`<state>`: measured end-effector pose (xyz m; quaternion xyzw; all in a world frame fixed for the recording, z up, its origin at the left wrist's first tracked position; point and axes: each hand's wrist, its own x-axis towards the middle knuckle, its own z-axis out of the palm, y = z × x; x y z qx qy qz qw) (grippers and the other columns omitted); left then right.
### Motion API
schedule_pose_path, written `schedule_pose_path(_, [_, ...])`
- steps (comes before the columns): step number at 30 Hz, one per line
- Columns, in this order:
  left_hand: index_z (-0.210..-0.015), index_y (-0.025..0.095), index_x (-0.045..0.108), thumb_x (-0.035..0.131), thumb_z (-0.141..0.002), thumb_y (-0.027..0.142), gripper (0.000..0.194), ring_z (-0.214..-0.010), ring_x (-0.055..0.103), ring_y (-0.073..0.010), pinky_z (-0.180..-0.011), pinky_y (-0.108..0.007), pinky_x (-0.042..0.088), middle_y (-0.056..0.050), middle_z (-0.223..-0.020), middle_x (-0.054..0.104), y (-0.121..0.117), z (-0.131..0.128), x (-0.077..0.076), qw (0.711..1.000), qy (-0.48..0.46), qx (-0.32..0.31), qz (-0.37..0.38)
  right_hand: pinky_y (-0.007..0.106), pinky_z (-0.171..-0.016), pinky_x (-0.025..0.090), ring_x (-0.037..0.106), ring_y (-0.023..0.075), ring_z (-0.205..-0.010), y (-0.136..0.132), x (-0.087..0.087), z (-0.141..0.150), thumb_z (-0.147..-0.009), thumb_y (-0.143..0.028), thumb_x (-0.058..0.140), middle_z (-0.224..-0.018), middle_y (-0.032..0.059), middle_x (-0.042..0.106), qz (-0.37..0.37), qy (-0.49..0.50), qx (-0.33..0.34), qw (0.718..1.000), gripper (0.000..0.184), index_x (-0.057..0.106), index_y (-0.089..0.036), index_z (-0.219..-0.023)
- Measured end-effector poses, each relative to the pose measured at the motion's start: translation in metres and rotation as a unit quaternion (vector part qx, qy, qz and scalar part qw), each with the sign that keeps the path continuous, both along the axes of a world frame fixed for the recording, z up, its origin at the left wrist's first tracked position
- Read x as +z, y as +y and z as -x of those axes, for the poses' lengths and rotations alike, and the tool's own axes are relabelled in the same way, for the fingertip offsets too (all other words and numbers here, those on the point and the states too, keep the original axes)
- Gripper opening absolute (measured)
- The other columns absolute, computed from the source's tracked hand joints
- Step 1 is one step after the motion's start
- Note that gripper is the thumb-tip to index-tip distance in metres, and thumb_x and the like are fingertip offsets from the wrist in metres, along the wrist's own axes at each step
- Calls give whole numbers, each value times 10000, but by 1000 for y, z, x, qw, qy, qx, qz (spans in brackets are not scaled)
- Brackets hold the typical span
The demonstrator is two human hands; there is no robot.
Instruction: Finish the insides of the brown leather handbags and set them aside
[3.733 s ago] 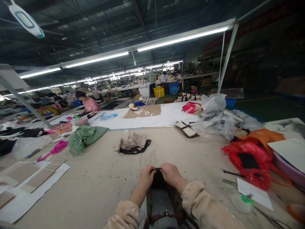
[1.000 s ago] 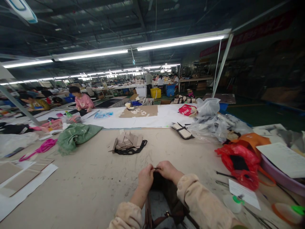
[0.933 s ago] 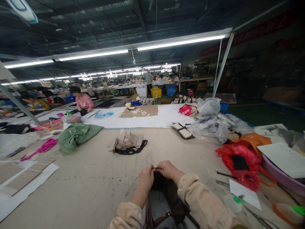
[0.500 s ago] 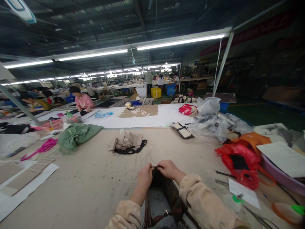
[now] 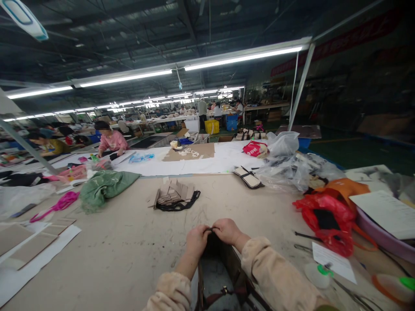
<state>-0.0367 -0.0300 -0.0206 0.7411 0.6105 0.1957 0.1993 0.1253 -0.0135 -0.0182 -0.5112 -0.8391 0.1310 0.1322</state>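
A dark brown bag (image 5: 238,270) stands on the table at the bottom middle, its mouth facing up and a grey inside showing. At its far edge, my left hand (image 5: 197,240) pinches the dark rim between thumb and fingers. Right beside it, my right hand (image 5: 228,231) grips the same rim, the fingertips of both hands almost touching. A strap with a small metal fitting (image 5: 225,290) crosses the near part of the bag. Its lower part runs out of view.
Beyond my hands lies a pile of grey-brown board pieces (image 5: 175,193) with a black strap. Scissors (image 5: 353,296), a green-capped bottle (image 5: 319,274) and a red plastic bag (image 5: 327,216) are at the right. A green cloth bundle (image 5: 105,185) lies left; a person in pink (image 5: 112,140) works beyond.
Both hands stay on the bag's rim, the fingertips shifting only slightly. The person in pink has moved an arm outward to the left.
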Motion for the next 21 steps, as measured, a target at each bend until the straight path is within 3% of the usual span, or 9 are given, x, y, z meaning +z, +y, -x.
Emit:
schedule_pose_path(9, [-855,207,657,459,-832,271,209,-787,585,-147,-677,-240,366,-33,-842,670,1,-5,-7,999,38,7,-24,238,-712,405,592,168,-823,-5,2,-9,-851,-377,384,-870,48,679,15,-1,16,1000,319,665,-231,-889])
schedule_pose_path(14, [-814,183,653,459,-823,260,209,-769,587,-151,-680,-245,385,-37,-803,667,2,-4,-7,999,15,14,-25,249,-731,411,582,184,-867,-8,7,-4,-804,-428,475,-922,44,665,-12,12,42,999,314,630,-239,-1001])
schedule_pose_path(18, [-903,184,633,490,-790,226,187,-842,599,-147,-763,-255,426,-34,-876,670,4,4,-10,996,-93,2,0,246,-713,409,592,176,-812,-4,4,2,-853,-346,405,-845,58,674,-10,-15,17,1000,298,672,-216,-876])
schedule_pose_path(21, [-1063,159,552,603,-672,142,395,-855,613,-140,-798,-256,446,-59,-966,654,5,13,-12,979,-193,25,60,243,-714,406,589,171,-815,-1,1,1,-843,-323,421,-850,48,673,-14,-12,20,1000,272,671,-222,-874])
